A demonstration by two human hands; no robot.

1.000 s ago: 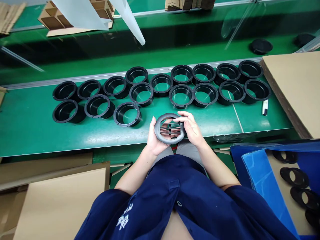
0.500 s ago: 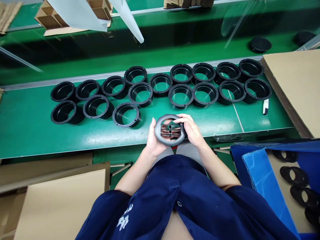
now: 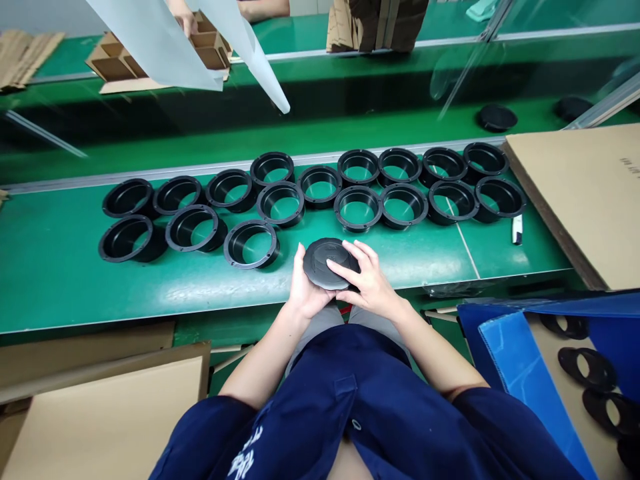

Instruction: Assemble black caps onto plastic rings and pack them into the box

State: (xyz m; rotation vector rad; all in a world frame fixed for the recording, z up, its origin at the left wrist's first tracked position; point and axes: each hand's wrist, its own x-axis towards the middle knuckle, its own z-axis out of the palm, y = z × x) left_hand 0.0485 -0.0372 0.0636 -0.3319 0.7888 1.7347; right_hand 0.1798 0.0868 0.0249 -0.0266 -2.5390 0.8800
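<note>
A round black part (image 3: 325, 261) is held between both hands over the front edge of the green table, its broad disc face up. My left hand (image 3: 306, 293) grips it from the left side and below. My right hand (image 3: 369, 283) holds its right side, with fingers lying over the top face. Beyond the hands, several black flanged rings stand on the table in two uneven rows. The nearest ones are a ring (image 3: 251, 245) to the left and a ring (image 3: 357, 209) behind the part.
A white marker-like object (image 3: 517, 229) lies near a cardboard sheet (image 3: 580, 193) at the right. A blue box (image 3: 535, 393) with black parts stands lower right, cardboard (image 3: 110, 413) lower left. Across the barrier, another person's hand (image 3: 185, 19) touches a divided carton (image 3: 113, 57).
The held part has been turned over: its slatted open side faced up before, and the solid black face shows now. My right hand's fingers have moved onto that face. The view has shifted slightly.
</note>
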